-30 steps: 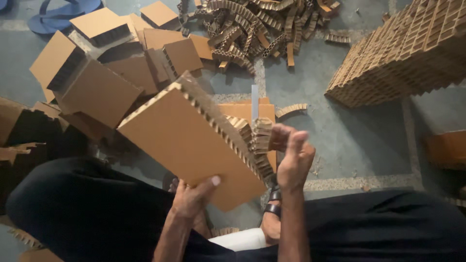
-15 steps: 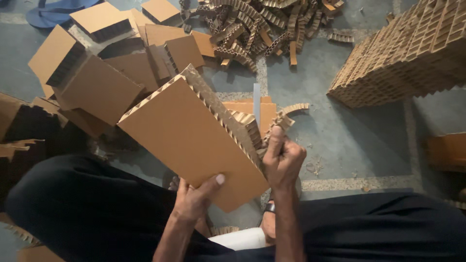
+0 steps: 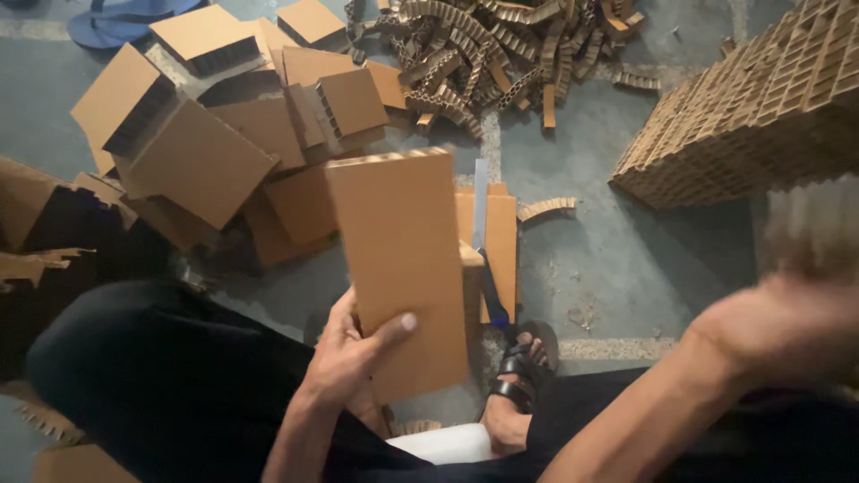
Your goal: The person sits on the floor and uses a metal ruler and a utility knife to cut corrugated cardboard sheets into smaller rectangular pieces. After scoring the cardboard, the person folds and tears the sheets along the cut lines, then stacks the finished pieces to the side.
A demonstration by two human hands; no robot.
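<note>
My left hand [image 3: 358,353] grips the lower end of a long brown cardboard panel [image 3: 398,259] with a honeycomb edge and holds it nearly upright over my lap. At the far right my right hand [image 3: 787,326] is badly blurred. It is closed around a pale strip of honeycomb cardboard [image 3: 810,228], well away from the panel. On the floor just behind the panel, a long knife with a blue handle [image 3: 481,237] lies on a flat cardboard piece [image 3: 501,246].
Cut cardboard blocks [image 3: 206,152] are heaped at the left. A pile of honeycomb strips [image 3: 488,45] lies at the top middle. A large honeycomb stack [image 3: 752,116] stands at the right. My sandalled foot [image 3: 519,376] rests below the knife. A blue flip-flop [image 3: 116,22] lies at the top left.
My right hand pulled a honeycomb strip off the panel's edge and swung it out to the right. My left hand turned the panel from a slant to nearly upright.
</note>
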